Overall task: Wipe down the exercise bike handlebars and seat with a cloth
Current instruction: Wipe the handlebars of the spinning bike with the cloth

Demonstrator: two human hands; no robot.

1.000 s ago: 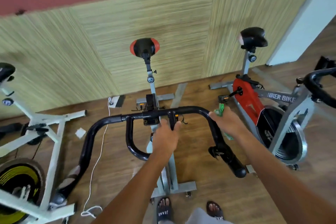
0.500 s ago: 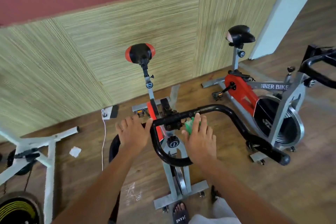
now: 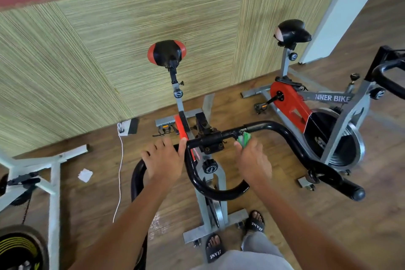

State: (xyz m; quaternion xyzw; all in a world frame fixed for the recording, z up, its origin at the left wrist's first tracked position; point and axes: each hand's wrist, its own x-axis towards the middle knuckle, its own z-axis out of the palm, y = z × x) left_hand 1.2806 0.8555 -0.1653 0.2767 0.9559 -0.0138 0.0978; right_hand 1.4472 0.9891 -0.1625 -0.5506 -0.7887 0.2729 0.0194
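We see the wooden floor (image 3: 285, 215) and the straw-textured wall panel (image 3: 109, 50) behind three exercise machines. The centre exercise bike (image 3: 210, 208) stands directly before us, between a white-framed bike (image 3: 52, 182) on the left and a red-and-grey bike (image 3: 306, 112) on the right. The black handlebars (image 3: 282, 138) of the centre bike curve across the middle of the view; its black-and-red seat (image 3: 167, 51) sits beyond them, near the wall. Our left hand (image 3: 164, 161) rests on the left part of the bar beside the centre clamp, fingers spread and largely straight, thumb touching the bar. Our right hand (image 3: 254, 160) pinches a green cloth (image 3: 245, 137) in its fingertips; the cloth appears to touch the bar just right of the clamp, though the contact is partly hidden. A white cable (image 3: 120, 171) trails over the floor to the left.
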